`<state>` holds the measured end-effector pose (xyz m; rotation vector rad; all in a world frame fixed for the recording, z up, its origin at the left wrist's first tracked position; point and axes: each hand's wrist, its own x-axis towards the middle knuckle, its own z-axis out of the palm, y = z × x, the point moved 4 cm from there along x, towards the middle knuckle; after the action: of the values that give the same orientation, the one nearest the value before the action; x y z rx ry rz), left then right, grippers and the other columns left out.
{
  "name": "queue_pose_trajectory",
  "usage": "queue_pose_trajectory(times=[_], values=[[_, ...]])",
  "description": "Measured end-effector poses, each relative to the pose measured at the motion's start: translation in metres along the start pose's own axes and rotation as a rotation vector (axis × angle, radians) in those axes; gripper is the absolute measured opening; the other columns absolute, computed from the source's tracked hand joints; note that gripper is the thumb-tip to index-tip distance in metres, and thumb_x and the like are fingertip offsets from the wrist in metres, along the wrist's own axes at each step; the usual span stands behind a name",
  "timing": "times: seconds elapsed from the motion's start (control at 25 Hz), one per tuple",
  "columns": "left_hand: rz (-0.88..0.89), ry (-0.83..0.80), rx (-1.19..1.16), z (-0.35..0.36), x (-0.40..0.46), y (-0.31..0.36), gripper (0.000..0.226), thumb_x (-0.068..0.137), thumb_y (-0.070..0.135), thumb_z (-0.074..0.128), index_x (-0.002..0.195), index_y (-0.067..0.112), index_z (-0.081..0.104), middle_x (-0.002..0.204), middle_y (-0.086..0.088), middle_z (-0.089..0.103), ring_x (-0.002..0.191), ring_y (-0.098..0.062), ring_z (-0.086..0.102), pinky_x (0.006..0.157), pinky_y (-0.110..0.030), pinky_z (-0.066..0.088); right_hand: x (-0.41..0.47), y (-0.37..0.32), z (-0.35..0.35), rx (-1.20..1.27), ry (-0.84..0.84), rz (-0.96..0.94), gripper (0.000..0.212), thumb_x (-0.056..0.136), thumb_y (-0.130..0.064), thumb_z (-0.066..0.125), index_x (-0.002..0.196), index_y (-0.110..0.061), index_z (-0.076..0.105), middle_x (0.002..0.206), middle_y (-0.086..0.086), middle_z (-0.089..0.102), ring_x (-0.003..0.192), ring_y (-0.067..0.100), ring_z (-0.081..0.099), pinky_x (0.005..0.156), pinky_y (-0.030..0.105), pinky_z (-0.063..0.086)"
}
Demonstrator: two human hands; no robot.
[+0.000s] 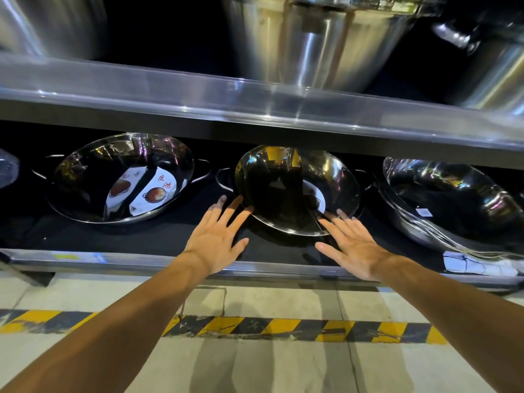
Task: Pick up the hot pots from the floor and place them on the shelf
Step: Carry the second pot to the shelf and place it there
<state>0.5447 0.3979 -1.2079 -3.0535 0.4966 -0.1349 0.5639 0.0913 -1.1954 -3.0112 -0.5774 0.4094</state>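
Observation:
A shiny divided steel hot pot [297,188] leans tilted on the black lower shelf [158,239], its two wire handles out to the sides. My left hand [218,239] is spread flat just left of its lower rim, fingertips close to the rim. On the other side my right hand [351,245] is also spread, fingertips at the rim's lower right edge. Neither hand grips the pot. A larger divided hot pot [122,177] with a paper label inside leans to the left on the same shelf.
A stack of steel pots [456,205] leans at the right of the shelf. The steel upper shelf [255,106] overhangs close above, carrying large stock pots [320,43]. Below, a yellow-black hazard stripe [283,329] crosses the concrete floor.

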Motion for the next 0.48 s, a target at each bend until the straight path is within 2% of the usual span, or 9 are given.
queue_pose_trajectory(times=[0.12,0.24,0.36,0.48], values=[[0.129,0.048,-0.08,-0.006,-0.019,-0.001,0.076,0.098,0.055,0.034,0.158,0.029,-0.005,0.168,-0.004,0.007,0.153,-0.031,0.005,0.124,-0.049,0.014,-0.001,-0.019,-0.004,-0.028,0.041,-0.07,0.078,0.094,-0.074,0.016,0.159,-0.038,-0.009,0.168,-0.012,-0.006,0.149,0.008,-0.027,0.121,0.04,-0.017],[0.253,-0.004,-0.132,0.002,-0.033,0.008,0.077,0.099,0.052,0.037,0.156,0.035,-0.012,0.168,0.006,-0.01,0.154,-0.023,-0.011,0.125,-0.044,0.001,0.001,-0.047,0.004,-0.036,0.015,-0.117,0.079,0.091,-0.077,0.014,0.155,-0.045,-0.018,0.164,-0.016,-0.016,0.151,0.012,-0.021,0.118,0.04,-0.021],[0.225,-0.032,-0.096,0.009,-0.03,0.009,0.078,0.099,0.052,0.036,0.155,0.034,-0.016,0.166,0.008,-0.018,0.153,-0.023,-0.016,0.125,-0.045,-0.001,0.009,-0.058,0.007,-0.014,0.014,-0.099,0.079,0.091,-0.077,0.016,0.156,-0.044,-0.017,0.167,-0.014,-0.016,0.154,0.016,-0.017,0.121,0.045,-0.019],[0.177,-0.025,-0.119,0.006,-0.027,0.002,0.079,0.098,0.054,0.038,0.157,0.033,-0.011,0.168,0.005,-0.008,0.154,-0.026,-0.007,0.125,-0.044,-0.001,0.011,-0.057,0.006,-0.002,0.007,-0.112,0.078,0.093,-0.075,0.019,0.157,-0.044,-0.013,0.169,-0.012,-0.009,0.154,0.015,-0.015,0.123,0.046,-0.014]])
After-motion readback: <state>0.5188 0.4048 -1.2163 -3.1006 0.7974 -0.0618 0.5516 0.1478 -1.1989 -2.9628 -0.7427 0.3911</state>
